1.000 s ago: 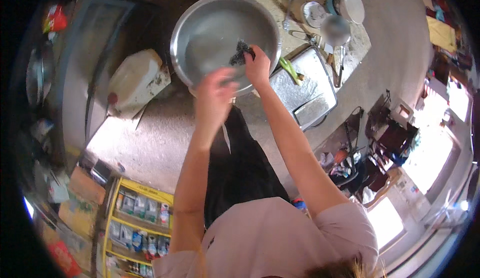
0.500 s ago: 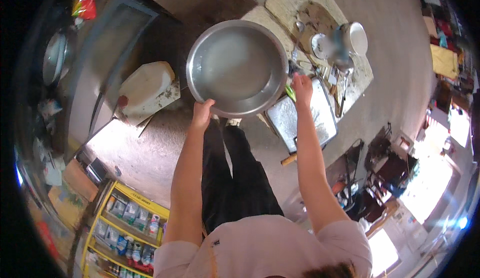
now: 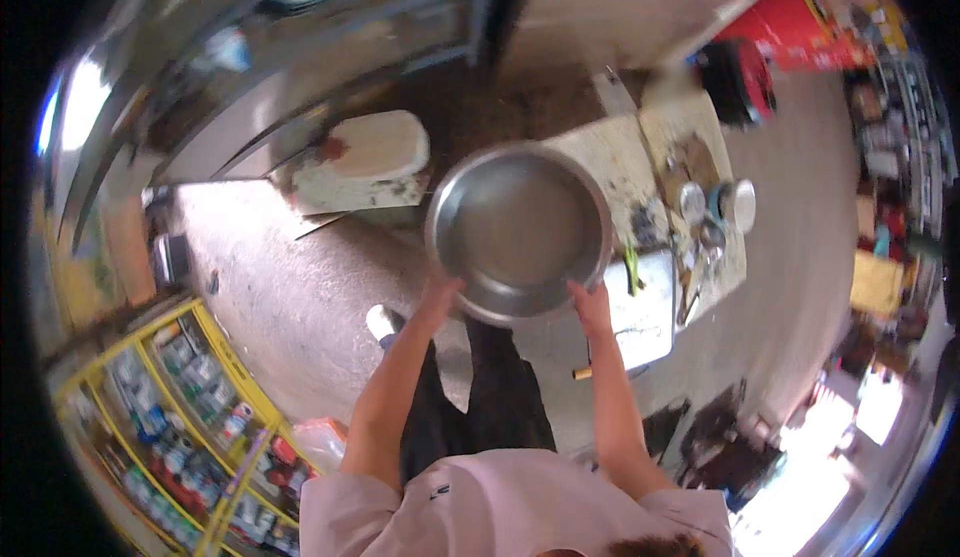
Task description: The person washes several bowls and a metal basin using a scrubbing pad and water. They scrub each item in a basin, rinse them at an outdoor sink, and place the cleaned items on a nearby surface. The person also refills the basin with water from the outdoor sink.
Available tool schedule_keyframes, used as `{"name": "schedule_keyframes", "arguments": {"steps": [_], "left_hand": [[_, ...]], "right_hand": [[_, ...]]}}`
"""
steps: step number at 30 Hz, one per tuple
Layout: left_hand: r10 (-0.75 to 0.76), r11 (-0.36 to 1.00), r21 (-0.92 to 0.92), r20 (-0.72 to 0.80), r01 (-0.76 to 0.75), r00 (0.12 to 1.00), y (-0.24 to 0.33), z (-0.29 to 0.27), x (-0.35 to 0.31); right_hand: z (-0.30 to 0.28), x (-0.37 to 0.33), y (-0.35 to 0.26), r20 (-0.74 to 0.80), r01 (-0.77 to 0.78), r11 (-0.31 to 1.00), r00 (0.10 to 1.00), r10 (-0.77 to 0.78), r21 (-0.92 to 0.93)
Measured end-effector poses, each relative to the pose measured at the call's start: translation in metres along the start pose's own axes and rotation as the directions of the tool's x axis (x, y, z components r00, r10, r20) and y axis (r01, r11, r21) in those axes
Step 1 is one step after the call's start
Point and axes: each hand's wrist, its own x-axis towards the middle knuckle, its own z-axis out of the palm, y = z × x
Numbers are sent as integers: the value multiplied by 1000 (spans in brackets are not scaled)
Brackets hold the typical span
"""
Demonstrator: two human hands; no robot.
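A wide, round steel basin [image 3: 520, 242] is held out in front of me, above the floor. My left hand [image 3: 440, 300] is closed on its near left rim, a little blurred. At the near right rim, my right hand [image 3: 590, 304] grips it too, thumb over the edge. The basin's inside looks dull grey-brown, and I cannot make out whether there is liquid in it. Just right of my right hand, a green vegetable [image 3: 632, 269] lies at the edge of a white, shiny tray [image 3: 648, 317].
A pale worktop [image 3: 600, 162] at the right bears pans, a white bowl [image 3: 740, 207] and utensils. A wooden handle [image 3: 582, 373] sticks out by the tray. At the left stands a white oblong tub [image 3: 385, 147]. A yellow shelf rack [image 3: 225, 357] with goods is lower left.
My right hand has left the spot by the green vegetable and taken hold of the basin's rim. The view has turned, the basin sits lower in it, and my left shoe now shows.
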Motion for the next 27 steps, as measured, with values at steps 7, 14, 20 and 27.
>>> {"name": "schedule_keyframes", "arguments": {"steps": [7, 14, 20, 27], "left_hand": [[45, 999, 29, -117, -42, 992, -17, -179, -129], [156, 956, -186, -330, -227, 931, 5, -379, -275], [129, 853, -318, -640, -415, 757, 27, -536, -336], [55, 619, -468, -775, -631, 629, 85, -691, -347]], "right_hand": [[139, -131, -12, 123, 140, 988, 981, -147, 65], [344, -272, -91, 300, 117, 993, 947, -117, 19], [547, -319, -148, 497, 160, 985, 850, -174, 70], [785, -368, -255, 664, 80, 885, 631, -401, 459]]}}
